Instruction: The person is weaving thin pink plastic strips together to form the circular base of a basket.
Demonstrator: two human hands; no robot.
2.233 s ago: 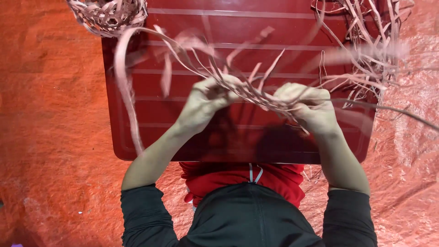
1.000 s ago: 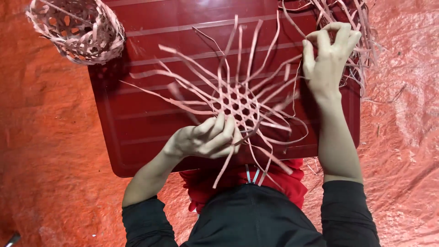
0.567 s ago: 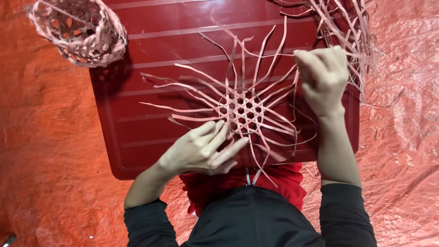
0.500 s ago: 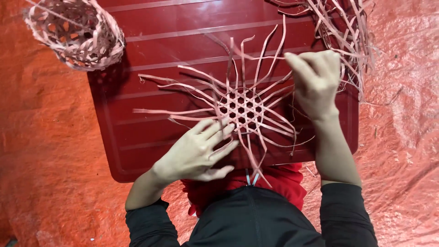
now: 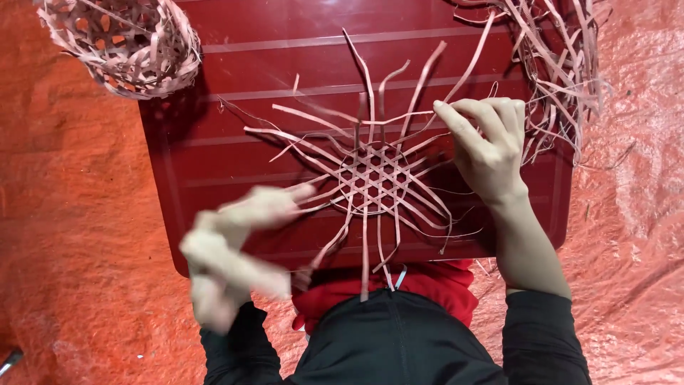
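a view from above of a person seated at a dark red surface point(image 5: 214, 164) that stands on an orange tarp point(image 5: 71, 214). in the middle of it lies a flat woven start point(image 5: 372, 178), a small disc of open hexagon weave with thin pale strips fanning out all round. the right hand point(image 5: 488, 146) rests at the disc's right edge, fingers curled, its grip narrow and seemingly pinching the end of a strip, though the contact is hard to make out. the left hand point(image 5: 239, 249) is a motion blur at the lower left, near the outer strips; its grip cannot be told. a finished little open-weave basket point(image 5: 121, 39) sits at the top left corner, and a loose bundle of spare strips point(image 5: 563, 64) at the top right. the weave looks to be at its base stage; working in another strip would call for holding the disc flat.
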